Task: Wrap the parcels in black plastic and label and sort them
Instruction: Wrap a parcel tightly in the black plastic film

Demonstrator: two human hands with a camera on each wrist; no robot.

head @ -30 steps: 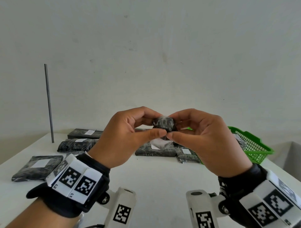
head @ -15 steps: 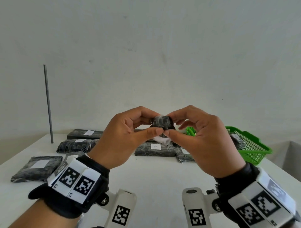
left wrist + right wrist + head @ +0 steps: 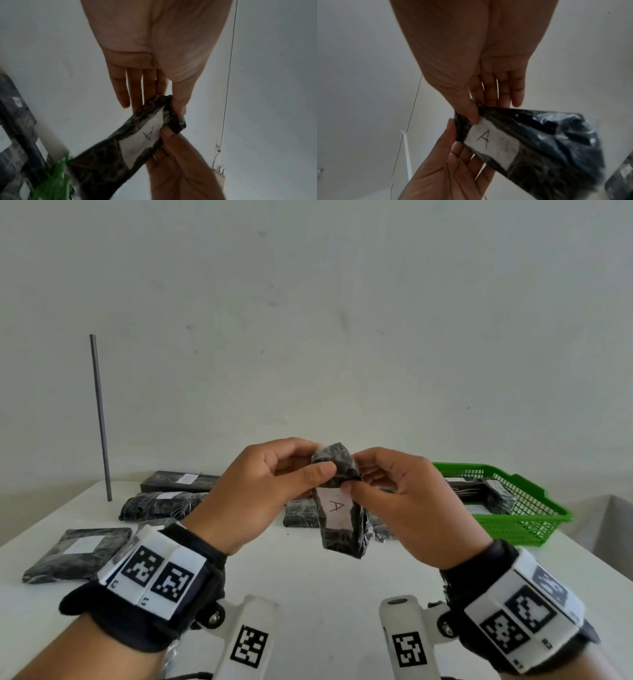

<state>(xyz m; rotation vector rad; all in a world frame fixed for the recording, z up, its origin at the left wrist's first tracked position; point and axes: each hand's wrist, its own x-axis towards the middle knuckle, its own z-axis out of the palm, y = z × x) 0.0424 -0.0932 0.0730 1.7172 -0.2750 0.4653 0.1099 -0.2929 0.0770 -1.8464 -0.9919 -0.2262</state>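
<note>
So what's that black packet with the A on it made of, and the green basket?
The crinkly black-wrapped parcel: thin glossy plastic film, by its wrinkles and shine. Its white A label: probably matte paper. The green mesh basket: looks like moulded plastic.

a black-wrapped parcel [image 3: 340, 501] hangs upright above the counter [image 3: 308, 577], pinched at its top end, its white label [image 3: 335, 508] marked "a" facing near. more wrapped, labelled parcels [image 3: 164, 505] lie flat at far left and centre, and others [image 3: 486, 491] sit in the green basket [image 3: 534, 518] at far right.
</note>
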